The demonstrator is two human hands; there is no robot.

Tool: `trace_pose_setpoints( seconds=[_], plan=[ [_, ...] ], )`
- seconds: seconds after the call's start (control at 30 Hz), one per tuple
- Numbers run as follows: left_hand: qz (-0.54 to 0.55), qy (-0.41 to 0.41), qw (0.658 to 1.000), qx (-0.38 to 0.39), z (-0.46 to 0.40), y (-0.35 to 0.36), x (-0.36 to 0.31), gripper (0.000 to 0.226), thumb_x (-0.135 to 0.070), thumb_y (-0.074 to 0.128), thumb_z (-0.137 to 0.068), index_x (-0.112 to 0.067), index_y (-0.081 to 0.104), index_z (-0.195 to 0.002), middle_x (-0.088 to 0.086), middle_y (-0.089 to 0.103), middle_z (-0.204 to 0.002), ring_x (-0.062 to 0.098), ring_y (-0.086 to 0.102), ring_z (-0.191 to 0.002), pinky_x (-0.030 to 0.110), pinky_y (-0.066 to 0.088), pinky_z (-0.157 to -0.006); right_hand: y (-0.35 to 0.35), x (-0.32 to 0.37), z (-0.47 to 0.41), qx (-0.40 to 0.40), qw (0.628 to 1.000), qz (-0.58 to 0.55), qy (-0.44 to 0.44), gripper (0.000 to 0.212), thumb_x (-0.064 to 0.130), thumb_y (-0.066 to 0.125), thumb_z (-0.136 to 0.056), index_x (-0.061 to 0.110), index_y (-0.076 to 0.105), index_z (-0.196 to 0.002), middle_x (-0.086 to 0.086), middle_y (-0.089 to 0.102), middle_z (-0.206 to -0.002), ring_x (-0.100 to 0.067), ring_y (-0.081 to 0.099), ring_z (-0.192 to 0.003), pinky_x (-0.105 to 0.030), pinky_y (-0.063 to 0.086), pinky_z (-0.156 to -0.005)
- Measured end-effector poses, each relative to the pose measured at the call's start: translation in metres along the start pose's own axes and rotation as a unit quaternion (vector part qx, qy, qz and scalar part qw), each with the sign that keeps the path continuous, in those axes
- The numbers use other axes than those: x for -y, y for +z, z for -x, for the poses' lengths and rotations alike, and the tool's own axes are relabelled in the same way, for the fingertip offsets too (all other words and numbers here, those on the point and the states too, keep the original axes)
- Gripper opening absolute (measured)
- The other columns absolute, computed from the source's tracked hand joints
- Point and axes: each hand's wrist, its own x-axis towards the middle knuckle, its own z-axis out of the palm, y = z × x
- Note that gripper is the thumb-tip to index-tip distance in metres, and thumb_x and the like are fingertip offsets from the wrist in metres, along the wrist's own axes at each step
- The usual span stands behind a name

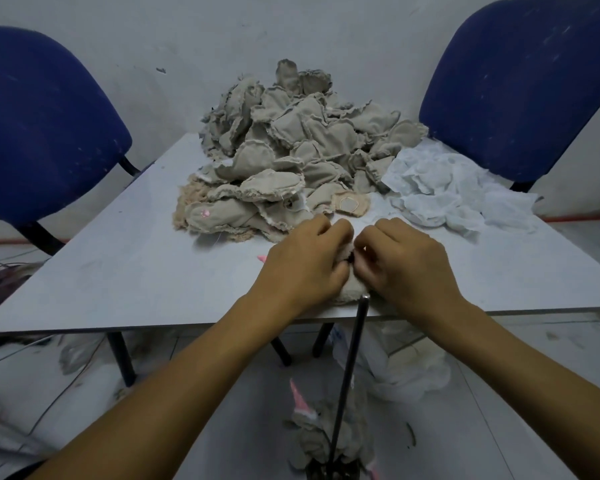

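1. Left hand [305, 261] and right hand [404, 263] meet almost knuckle to knuckle at the near edge of the pale grey flat table [118, 271].
2. Both hold a small cream fluffy fabric piece [351, 293]. It lies on the table between the hands, right at the near edge, and is mostly covered by them.
3. Left fingers are curled under and pressed together, tips pinching the top of the piece.
4. Right fingers are curled the same way and pinch the same spot. There is a small dark speck at the pinch; cannot tell what it is.
5. The top end of a thin black rod [347, 382] sits at the cream piece below the right hand. The rod slants down past the table edge to the bottom of the view.
6. A big pile of beige frayed-edge fabric pieces [291, 150] covers the middle and far side of the table, just beyond the hands.
7. A small cream patch with a stitched outline [349, 203] lies at the near foot of the pile.
8. A crumpled white gauzy fabric heap [447, 195] lies right of the pile, touching it.
9. There is a blue padded chair on the left [42, 133] and a blue padded chair on the right [520, 81], both behind the table.
10. Beige scraps with a pink bit [326, 434] lie low down by the rod.
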Motion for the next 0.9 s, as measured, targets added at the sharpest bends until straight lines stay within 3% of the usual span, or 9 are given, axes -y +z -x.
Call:
trace_pose_setpoints(
  seconds=[0.13, 0.2, 0.3, 0.37, 0.53, 0.63, 0.77, 0.83, 0.9],
  plan=[
    [0.035, 0.027, 0.998, -0.044, 0.003, -0.002, -0.010, 0.013, -0.008, 0.059, -0.085, -0.006, 0.058, -0.098, 0.009, 0.052, -0.090, 0.028, 0.049, -0.074, 0.046, 0.046, -0.063, 0.006, 0.000, 0.004, 0.117, 0.986, -0.015, 0.116, 0.017, 0.037, 0.062, -0.086, 0.024, 0.058, -0.097, 0.006, 0.055, -0.091, -0.019, 0.052, -0.083, -0.032, 0.039, -0.057],
    [0.023, 0.040, 0.996, -0.072, 0.006, -0.004, -0.015, 0.010, -0.010, 0.061, -0.085, -0.006, 0.059, -0.095, 0.008, 0.053, -0.089, 0.028, 0.049, -0.071, 0.041, 0.044, -0.057, 0.002, -0.002, 0.002, 0.128, 0.981, -0.031, 0.144, 0.015, 0.038, 0.059, -0.086, 0.026, 0.055, -0.095, 0.007, 0.053, -0.089, -0.019, 0.053, -0.081, -0.031, 0.034, -0.058],
    [-0.021, 0.012, 0.996, -0.081, 0.013, -0.007, -0.018, 0.013, -0.025, 0.058, -0.087, -0.019, 0.047, -0.087, -0.001, 0.054, -0.085, 0.022, 0.045, -0.069, 0.033, 0.037, -0.053, -0.014, 0.002, 0.005, 0.032, 0.992, -0.051, 0.109, 0.009, 0.026, 0.064, -0.087, 0.018, 0.060, -0.089, 0.002, 0.055, -0.081, -0.021, 0.053, -0.071, -0.035, 0.041, -0.053],
    [-0.017, 0.019, 0.994, -0.105, 0.020, -0.015, -0.017, 0.012, -0.027, 0.055, -0.086, -0.017, 0.050, -0.082, 0.003, 0.058, -0.077, 0.025, 0.048, -0.063, 0.035, 0.040, -0.050, -0.024, 0.009, 0.009, -0.037, 0.995, -0.069, 0.065, 0.006, 0.017, 0.064, -0.085, 0.011, 0.063, -0.087, -0.003, 0.056, -0.080, -0.022, 0.052, -0.070, -0.038, 0.043, -0.054],
    [-0.032, 0.155, 0.965, -0.207, 0.034, -0.029, -0.018, 0.013, -0.014, 0.057, -0.080, -0.007, 0.054, -0.069, 0.010, 0.049, -0.063, 0.030, 0.044, -0.051, 0.036, 0.034, -0.042, -0.045, 0.019, 0.019, -0.161, 0.978, -0.114, -0.071, 0.007, 0.004, 0.064, -0.085, 0.001, 0.069, -0.082, -0.011, 0.058, -0.082, -0.025, 0.052, -0.075, -0.040, 0.043, -0.062],
    [-0.025, 0.207, 0.958, -0.195, 0.043, -0.026, -0.015, 0.016, -0.008, 0.058, -0.083, -0.002, 0.058, -0.069, 0.013, 0.052, -0.065, 0.031, 0.045, -0.051, 0.039, 0.037, -0.043, -0.049, 0.020, 0.027, -0.157, 0.970, -0.137, -0.128, 0.006, 0.002, 0.071, -0.083, 0.002, 0.072, -0.078, -0.009, 0.062, -0.082, -0.024, 0.056, -0.074, -0.045, 0.044, -0.062],
    [-0.036, 0.212, 0.956, -0.201, 0.052, -0.023, -0.014, 0.017, -0.005, 0.062, -0.082, 0.001, 0.059, -0.066, 0.015, 0.056, -0.068, 0.031, 0.046, -0.053, 0.042, 0.038, -0.046, -0.052, 0.019, 0.035, -0.151, 0.965, -0.130, -0.172, 0.008, 0.005, 0.075, -0.083, 0.004, 0.076, -0.075, -0.008, 0.066, -0.077, -0.026, 0.059, -0.068, -0.043, 0.042, -0.064],
    [-0.028, 0.258, 0.953, -0.155, 0.054, -0.024, -0.011, 0.019, -0.009, 0.061, -0.083, 0.002, 0.059, -0.067, 0.017, 0.056, -0.071, 0.031, 0.049, -0.061, 0.043, 0.038, -0.053, -0.052, 0.022, 0.039, -0.138, 0.961, -0.121, -0.205, 0.007, 0.007, 0.076, -0.084, 0.004, 0.077, -0.078, -0.008, 0.067, -0.078, -0.026, 0.059, -0.069, -0.042, 0.044, -0.066],
    [0.035, 0.273, 0.960, -0.046, 0.055, -0.027, -0.004, 0.028, -0.020, 0.053, -0.087, 0.002, 0.063, -0.074, 0.017, 0.060, -0.081, 0.032, 0.054, -0.073, 0.044, 0.040, -0.063, -0.051, 0.026, 0.042, -0.114, 0.961, -0.103, -0.229, 0.007, 0.009, 0.075, -0.087, 0.005, 0.078, -0.083, -0.008, 0.069, -0.081, -0.026, 0.059, -0.074, -0.040, 0.045, -0.071]
  ],
)
